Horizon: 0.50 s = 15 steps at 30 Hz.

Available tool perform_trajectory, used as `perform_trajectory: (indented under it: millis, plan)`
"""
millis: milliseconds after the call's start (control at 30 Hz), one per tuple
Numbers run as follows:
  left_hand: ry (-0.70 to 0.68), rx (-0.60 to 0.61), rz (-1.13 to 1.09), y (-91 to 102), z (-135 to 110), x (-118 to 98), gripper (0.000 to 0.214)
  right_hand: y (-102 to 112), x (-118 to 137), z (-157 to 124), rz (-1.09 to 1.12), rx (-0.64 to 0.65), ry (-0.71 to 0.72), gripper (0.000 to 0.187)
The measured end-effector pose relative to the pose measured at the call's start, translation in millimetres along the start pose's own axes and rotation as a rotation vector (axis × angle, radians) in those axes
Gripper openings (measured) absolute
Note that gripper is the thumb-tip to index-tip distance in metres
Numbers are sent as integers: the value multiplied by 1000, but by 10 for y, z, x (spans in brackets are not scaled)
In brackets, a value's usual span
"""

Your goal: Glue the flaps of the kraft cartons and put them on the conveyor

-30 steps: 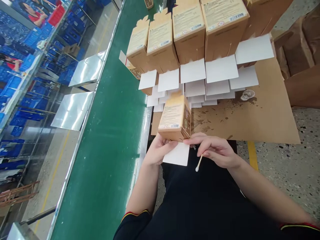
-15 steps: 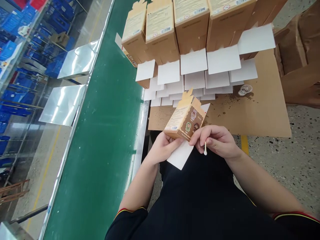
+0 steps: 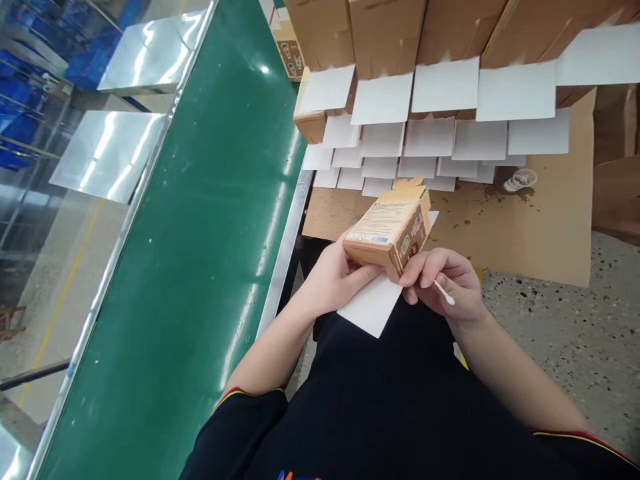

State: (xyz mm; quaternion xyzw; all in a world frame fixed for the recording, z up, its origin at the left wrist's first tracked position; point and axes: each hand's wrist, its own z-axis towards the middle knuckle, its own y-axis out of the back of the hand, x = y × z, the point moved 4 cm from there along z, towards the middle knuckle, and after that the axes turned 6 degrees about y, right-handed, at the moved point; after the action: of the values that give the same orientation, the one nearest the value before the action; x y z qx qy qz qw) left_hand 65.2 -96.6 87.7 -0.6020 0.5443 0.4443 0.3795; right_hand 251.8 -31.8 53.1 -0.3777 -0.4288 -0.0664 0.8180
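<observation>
My left hand is closed around the lower left of a small brown cardboard box. The box is tilted, with its printed text and barcode side facing up and cartoon figures on its right side. A white flap hangs open from its near end, below my left thumb. My right hand is at the box's lower right corner, its fingertips touching it. Between its curled fingers is a cotton swab, one white tip pointing down toward me.
Several similar boxes are stacked beyond my hands, white flaps sticking out toward me. A clear plastic cup stands among wet spots on a cardboard sheet. A green conveyor belt with a metal edge runs along the left.
The box has turned in my hands, so its text side shows more and its cartoon side less. The swab has tilted in my right hand. The whole view has shifted.
</observation>
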Motion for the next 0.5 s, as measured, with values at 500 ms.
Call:
perform_trajectory:
  millis: [500]
  plan:
    - [205, 142, -613, 103, 124, 102, 70, 121, -72, 45, -88, -102, 145, 24]
